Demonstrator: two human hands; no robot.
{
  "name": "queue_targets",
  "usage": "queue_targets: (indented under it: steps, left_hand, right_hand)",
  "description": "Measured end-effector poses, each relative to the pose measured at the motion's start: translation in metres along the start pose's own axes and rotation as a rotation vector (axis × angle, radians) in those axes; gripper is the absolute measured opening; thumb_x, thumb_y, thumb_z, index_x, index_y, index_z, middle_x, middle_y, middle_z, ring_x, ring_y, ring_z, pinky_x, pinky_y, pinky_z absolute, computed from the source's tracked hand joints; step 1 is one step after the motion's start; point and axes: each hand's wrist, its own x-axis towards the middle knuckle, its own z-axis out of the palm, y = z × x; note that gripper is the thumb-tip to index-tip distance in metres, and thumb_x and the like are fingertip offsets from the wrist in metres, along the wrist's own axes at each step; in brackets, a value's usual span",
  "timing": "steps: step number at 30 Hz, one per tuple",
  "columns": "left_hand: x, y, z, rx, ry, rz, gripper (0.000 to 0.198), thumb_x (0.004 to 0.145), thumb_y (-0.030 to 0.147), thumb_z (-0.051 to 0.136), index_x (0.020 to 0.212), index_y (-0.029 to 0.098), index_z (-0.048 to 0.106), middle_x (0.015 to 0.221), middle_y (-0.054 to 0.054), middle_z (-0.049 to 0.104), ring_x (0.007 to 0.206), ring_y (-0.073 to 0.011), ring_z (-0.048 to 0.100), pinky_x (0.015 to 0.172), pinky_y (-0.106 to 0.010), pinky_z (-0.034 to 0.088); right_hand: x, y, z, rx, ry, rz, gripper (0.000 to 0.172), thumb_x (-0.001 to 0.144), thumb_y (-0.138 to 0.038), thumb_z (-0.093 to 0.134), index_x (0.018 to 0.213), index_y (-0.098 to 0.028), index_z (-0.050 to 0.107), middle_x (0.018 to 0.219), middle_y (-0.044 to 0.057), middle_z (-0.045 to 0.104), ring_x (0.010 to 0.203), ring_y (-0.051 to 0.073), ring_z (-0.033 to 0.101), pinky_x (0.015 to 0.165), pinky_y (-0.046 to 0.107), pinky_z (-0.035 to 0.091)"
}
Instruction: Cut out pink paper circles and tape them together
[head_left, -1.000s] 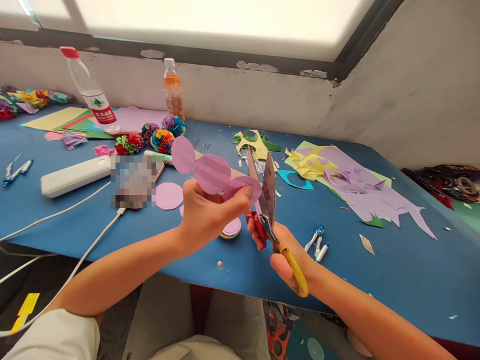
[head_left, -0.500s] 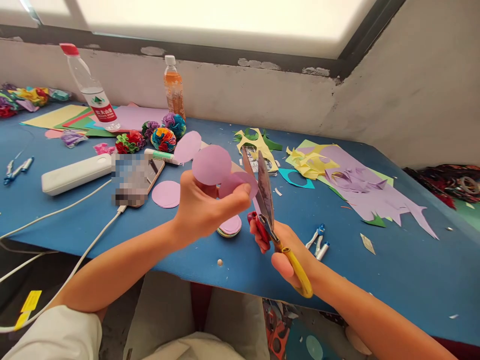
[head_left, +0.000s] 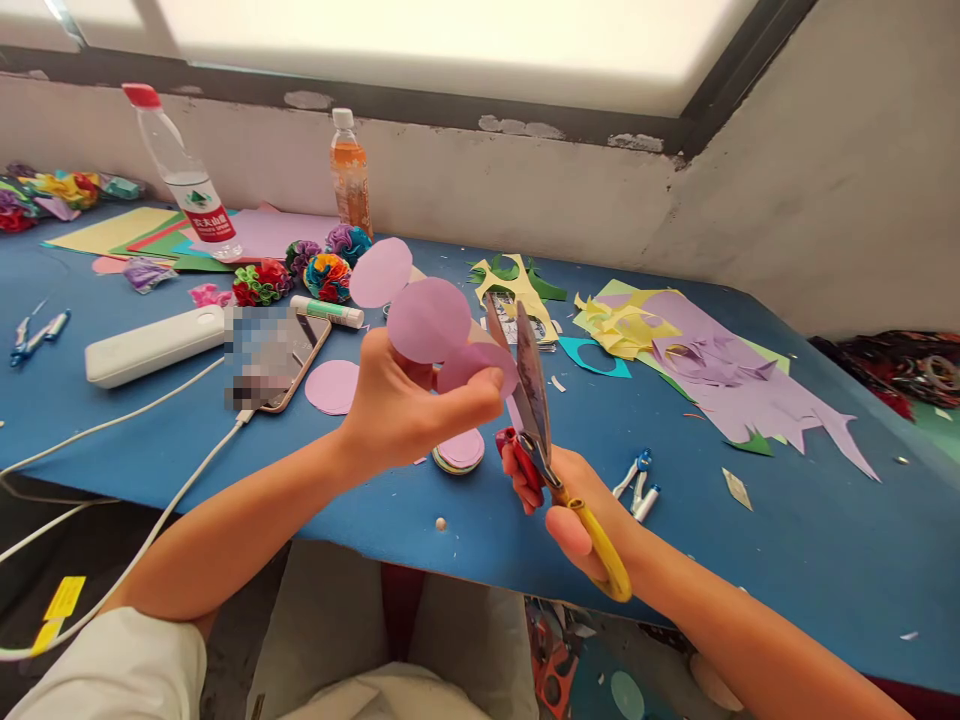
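Note:
Several pinkish-purple paper circles (head_left: 429,320) are pinched between the thumb and fingers of my left hand (head_left: 409,405), held above the table. My right hand (head_left: 581,515) grips a pair of scissors (head_left: 534,390) with one red and one yellow handle. Its blades are parted and point up and away, close by the right edge of the paper. Beneath my left hand a small stack of paper circles (head_left: 459,450) lies on the blue table (head_left: 360,525). Left of that hand rests another purple circle (head_left: 331,387).
Toward the back stand a red-capped bottle (head_left: 202,205) and an orange drink bottle (head_left: 350,185). A phone (head_left: 274,365), a white power bank (head_left: 154,345) and a glue stick (head_left: 328,311) lie left. Paper scraps (head_left: 735,365) and blue-handled snips (head_left: 637,485) are on the right.
The paper circles in my left hand have shifted slightly, with the upper left one swinging a little upward. My right hand and the open scissors have barely moved.

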Motion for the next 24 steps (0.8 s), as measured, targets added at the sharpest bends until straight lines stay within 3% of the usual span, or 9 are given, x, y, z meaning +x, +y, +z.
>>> queue_targets:
  steps: [8, 17, 21, 24]
  left_hand:
    - [0.001, 0.003, -0.001, -0.005, -0.042, 0.003, 0.015, 0.057, 0.012, 0.067, 0.050, 0.017, 0.055, 0.054, 0.002, 0.051, 0.048, -0.0096, 0.050, 0.041, -0.021, 0.048]
    - [0.001, 0.001, -0.002, 0.009, -0.052, 0.028, 0.018, 0.058, 0.014, 0.068, 0.049, 0.017, 0.052, 0.052, 0.003, 0.047, 0.049, -0.0085, 0.046, 0.040, -0.020, 0.044]
    - [0.014, -0.011, -0.006, 0.196, -0.052, 0.205, 0.021, 0.067, 0.026, 0.071, 0.053, 0.016, 0.058, 0.053, 0.002, 0.050, 0.050, -0.0088, 0.047, 0.043, -0.020, 0.041]
    - [0.036, -0.034, -0.014, 0.598, -0.167, 0.387, 0.020, 0.077, 0.033, 0.066, 0.066, 0.016, 0.068, 0.058, 0.000, 0.057, 0.051, -0.0088, 0.048, 0.048, -0.021, 0.039]
  right_hand:
    - [0.000, 0.009, 0.001, 0.058, 0.004, 0.055, 0.061, 0.064, -0.082, 0.054, 0.065, -0.023, 0.039, 0.056, -0.006, 0.037, 0.047, 0.009, 0.031, 0.043, 0.027, 0.032]
    - [0.004, 0.013, -0.003, 0.185, 0.061, 0.051, 0.062, 0.060, -0.084, 0.054, 0.068, -0.023, 0.042, 0.054, -0.006, 0.036, 0.044, 0.011, 0.032, 0.040, 0.028, 0.033]
    - [0.012, 0.009, -0.023, -0.118, 0.211, -0.123, 0.065, 0.065, -0.088, 0.041, 0.072, -0.023, 0.043, 0.061, -0.003, 0.044, 0.049, 0.013, 0.039, 0.045, 0.029, 0.035]
    - [0.015, 0.001, -0.039, -0.544, 0.408, -0.263, 0.063, 0.065, -0.087, 0.044, 0.072, -0.024, 0.040, 0.063, -0.001, 0.047, 0.052, 0.014, 0.040, 0.050, 0.029, 0.035]
